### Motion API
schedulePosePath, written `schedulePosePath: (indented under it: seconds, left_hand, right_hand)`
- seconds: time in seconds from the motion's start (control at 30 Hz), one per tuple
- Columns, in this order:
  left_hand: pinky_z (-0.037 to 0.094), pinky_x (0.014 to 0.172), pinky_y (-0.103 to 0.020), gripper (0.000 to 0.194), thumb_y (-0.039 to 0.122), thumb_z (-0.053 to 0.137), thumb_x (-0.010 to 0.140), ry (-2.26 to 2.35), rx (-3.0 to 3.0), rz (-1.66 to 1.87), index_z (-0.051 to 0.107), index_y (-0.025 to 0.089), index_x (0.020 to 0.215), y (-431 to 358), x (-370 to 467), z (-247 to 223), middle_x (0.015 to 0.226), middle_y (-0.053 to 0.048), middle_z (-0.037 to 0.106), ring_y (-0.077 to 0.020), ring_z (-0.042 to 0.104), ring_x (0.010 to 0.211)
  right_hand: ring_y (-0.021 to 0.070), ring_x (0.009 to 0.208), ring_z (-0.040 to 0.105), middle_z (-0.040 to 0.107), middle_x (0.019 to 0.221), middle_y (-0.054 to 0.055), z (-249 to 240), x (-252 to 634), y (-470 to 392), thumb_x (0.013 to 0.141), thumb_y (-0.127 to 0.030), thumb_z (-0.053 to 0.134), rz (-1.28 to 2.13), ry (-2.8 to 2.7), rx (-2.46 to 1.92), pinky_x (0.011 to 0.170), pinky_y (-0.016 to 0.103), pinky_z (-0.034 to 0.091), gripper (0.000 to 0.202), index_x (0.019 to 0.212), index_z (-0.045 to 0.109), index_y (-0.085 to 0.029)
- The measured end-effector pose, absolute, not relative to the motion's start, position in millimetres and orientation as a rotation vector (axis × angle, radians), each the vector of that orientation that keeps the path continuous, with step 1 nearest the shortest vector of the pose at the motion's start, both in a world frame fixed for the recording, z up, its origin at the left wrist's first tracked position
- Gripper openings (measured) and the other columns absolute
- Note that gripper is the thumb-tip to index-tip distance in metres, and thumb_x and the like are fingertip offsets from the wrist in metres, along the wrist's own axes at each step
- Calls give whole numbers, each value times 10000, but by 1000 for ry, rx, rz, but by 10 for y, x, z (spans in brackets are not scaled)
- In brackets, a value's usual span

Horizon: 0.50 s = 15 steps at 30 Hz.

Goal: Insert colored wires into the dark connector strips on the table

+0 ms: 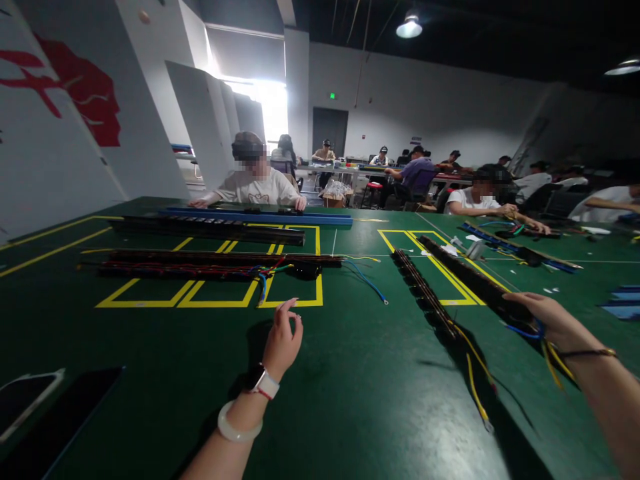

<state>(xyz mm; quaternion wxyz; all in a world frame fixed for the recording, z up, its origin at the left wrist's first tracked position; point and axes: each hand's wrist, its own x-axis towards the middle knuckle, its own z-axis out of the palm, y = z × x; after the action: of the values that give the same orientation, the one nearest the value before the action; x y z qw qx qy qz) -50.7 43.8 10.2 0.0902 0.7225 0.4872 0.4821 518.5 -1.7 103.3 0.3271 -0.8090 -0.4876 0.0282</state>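
Note:
My right hand (545,320) is closed around the near end of a long dark strip (467,270) on the right of the green table. Blue and yellow wires hang out beside that grip. A second dark strip (423,290) lies just left of it, with yellow wires (473,383) trailing toward me, one ending in a metal ring lug. My left hand (284,340) hovers over the table with loosely bent fingers, nothing visible in them. Beyond it lies a pair of dark strips bundled with red and black wires (200,267); a blue wire (367,283) with a ring lug sticks out to the right.
Across the green table (350,400) a person (257,177) touches a long blue rail (255,217). Another person at right handles a wired strip (523,247). Yellow tape (250,303) marks rectangles. Two dark flat panels (65,420) lie front left. White scraps (450,250) are scattered at right.

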Motion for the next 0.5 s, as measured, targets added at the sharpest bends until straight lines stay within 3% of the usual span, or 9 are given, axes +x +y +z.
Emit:
schedulePosePath:
  seconds: [0.13, 0.27, 0.5]
  left_hand:
    - [491, 917, -411, 384, 126, 412, 877, 1318, 2330, 1498, 358, 206, 1248, 307, -415, 162, 1118, -107, 524, -176, 586, 995]
    - [511, 847, -343, 426, 45, 427, 819, 843, 2678, 1548, 412, 214, 1210, 48, -286, 241, 1015, -67, 599, -163, 583, 971]
    - [510, 751, -303, 332, 88, 477, 766, 246, 2845, 1572, 494, 156, 1091, -299, -78, 287, 869, -44, 623, -135, 581, 791]
  right_hand:
    - [171, 464, 532, 611, 617, 126, 1225, 4813, -116, 676, -482, 668, 546, -1084, -1964, 425, 329, 372, 243, 632, 565, -266]
    - [144, 498, 508, 576, 633, 46, 1338, 3993, -98, 550, -445, 758, 690, -1153, -1742, 426, 263, 358, 313, 648, 541, -243]
    - [122, 573, 541, 598, 655, -20, 1030, 2298, 187, 594, -406, 728, 1308, -1355, -1330, 502, 216, 387, 325, 704, 497, -205]
